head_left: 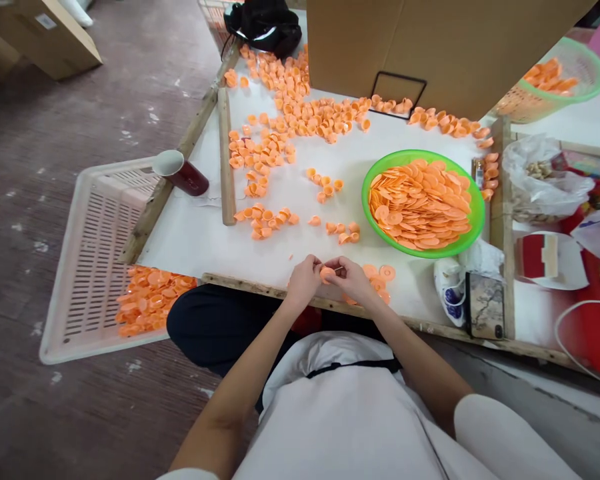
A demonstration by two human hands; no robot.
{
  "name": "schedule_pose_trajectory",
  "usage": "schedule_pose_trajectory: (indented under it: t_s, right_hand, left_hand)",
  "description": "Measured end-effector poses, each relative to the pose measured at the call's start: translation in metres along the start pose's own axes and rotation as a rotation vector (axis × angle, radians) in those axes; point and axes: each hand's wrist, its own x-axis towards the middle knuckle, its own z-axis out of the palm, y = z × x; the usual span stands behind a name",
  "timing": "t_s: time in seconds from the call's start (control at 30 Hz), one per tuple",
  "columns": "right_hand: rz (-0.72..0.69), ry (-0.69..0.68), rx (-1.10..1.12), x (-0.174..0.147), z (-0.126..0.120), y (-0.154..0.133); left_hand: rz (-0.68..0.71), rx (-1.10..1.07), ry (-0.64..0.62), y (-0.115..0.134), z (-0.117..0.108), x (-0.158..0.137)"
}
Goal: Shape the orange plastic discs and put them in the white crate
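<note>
Near the table's front edge, my left hand (304, 279) and my right hand (349, 277) meet around a small orange plastic piece (327, 274). Fingertips of both hands are pinched on it, one from each side. Flat orange discs (386, 273) lie just right of my right hand, partly hidden by it. A green basin (367, 193) heaped with such discs stands farther right. Small orange cups (347, 233) lie in loose groups beyond my hands, and a larger spread of cups (325, 117) covers the back of the table.
Left of the table, a pale crate (87, 267) holds orange pieces. A dark red cup (190, 179) lies tilted by the wooden edge strip (227, 160). A cardboard box (360, 47) stands at the back. A phone (485, 307) and a white-blue object (450, 290) lie front right.
</note>
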Motion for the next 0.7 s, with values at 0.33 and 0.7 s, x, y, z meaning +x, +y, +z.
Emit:
schedule_pose_trajectory:
  t_s: [0.33,0.7]
  right_hand:
    - [0.009,0.103,-0.002,-0.002,-0.005,-0.001]
    - [-0.036,0.083,-0.122,0.006,0.010,0.001]
  left_hand:
    - [0.113,0.075,0.097,-0.010,-0.002,-0.006]
    - [0.018,-0.299,-0.062,-0.014,-0.003,-0.012]
